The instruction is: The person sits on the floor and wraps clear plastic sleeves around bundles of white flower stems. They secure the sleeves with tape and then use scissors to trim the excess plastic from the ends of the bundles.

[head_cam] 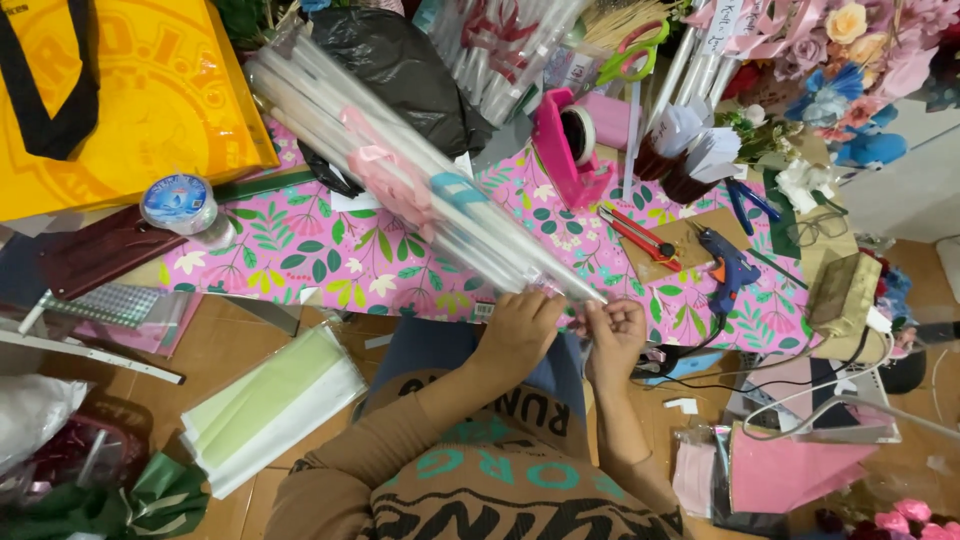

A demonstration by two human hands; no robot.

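Yellow bag (130, 95) sits top left, black bag (400, 60) beside it. Clear wrapped bundle (400, 170) lies diagonally over the floral table (300, 250); left hand (517, 328) and right hand (616, 335) both pinch its near end. Pink tape dispenser (565, 140) holds a roll.

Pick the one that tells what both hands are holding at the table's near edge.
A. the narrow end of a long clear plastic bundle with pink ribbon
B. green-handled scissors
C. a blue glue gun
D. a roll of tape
A: the left hand and the right hand both grip the narrow end of the clear plastic bundle, while the glue gun lies untouched to the right.
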